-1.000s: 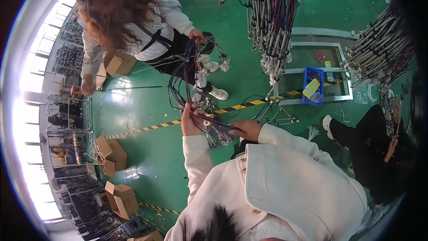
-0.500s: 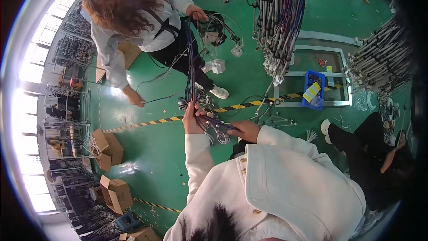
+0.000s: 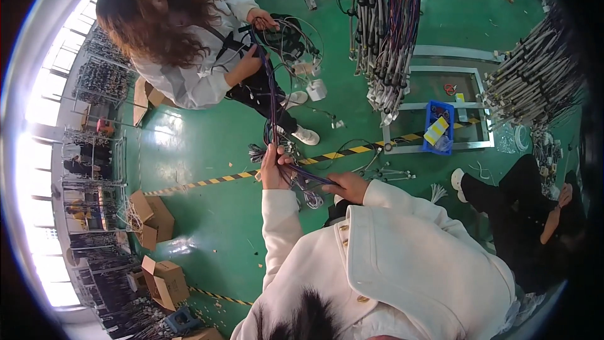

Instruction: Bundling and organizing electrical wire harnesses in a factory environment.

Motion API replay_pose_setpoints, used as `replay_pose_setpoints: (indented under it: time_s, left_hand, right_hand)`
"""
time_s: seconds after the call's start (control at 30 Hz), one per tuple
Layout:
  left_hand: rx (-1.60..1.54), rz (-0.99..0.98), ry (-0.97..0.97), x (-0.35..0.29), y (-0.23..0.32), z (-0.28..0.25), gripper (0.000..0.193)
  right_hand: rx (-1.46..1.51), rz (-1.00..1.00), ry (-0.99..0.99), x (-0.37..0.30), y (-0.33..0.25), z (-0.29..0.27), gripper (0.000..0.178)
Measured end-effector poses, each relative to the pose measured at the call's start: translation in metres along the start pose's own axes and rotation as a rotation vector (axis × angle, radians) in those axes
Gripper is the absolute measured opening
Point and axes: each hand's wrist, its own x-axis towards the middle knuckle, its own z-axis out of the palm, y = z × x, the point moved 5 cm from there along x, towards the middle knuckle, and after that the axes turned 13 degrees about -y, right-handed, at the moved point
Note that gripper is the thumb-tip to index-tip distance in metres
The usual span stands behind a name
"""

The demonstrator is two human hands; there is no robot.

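Note:
A dark wire harness (image 3: 273, 97) stretches between me and a co-worker. My left hand (image 3: 274, 167) is closed around it at the middle of the view, with loose wire ends and connectors hanging about the fingers. My right hand (image 3: 347, 186) grips the same bundle further right, where it bends towards me. Beyond, a co-worker's hand (image 3: 262, 19) holds the far end along with loops of grey cable. That person's other hand (image 3: 246, 67) is on the bundle a little nearer. White connectors (image 3: 317, 90) dangle from the co-worker's end.
Many grey and dark harnesses (image 3: 387, 38) hang at the upper right, with another hanging cluster (image 3: 535, 75) farther right. A blue bin (image 3: 438, 127) sits on a metal frame (image 3: 453, 48). Cardboard boxes (image 3: 165, 282) stand at left. Someone in black (image 3: 525, 214) is at right.
The co-worker's lower hand has moved from a loose cable at the left up onto the bundle. My hands keep their hold almost in place.

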Motion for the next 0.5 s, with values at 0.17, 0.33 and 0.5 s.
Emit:
replay_pose_setpoints:
  time_s: [0.17, 0.33, 0.5]
  left_hand:
    - [-0.003, -0.007, -0.006, 0.001, -0.002, 0.004, 0.015]
    - [-0.013, -0.018, 0.006, 0.004, -0.004, 0.003, 0.016]
    - [-0.016, -0.044, 0.028, 0.005, -0.008, -0.006, 0.017]
  right_hand:
    - [-0.019, -0.019, 0.027, -0.002, -0.006, -0.003, 0.037]
    - [-0.013, 0.008, 0.008, 0.000, 0.001, -0.002, 0.037]
    - [-0.029, -0.002, 0.011, 0.000, 0.004, 0.000, 0.037]
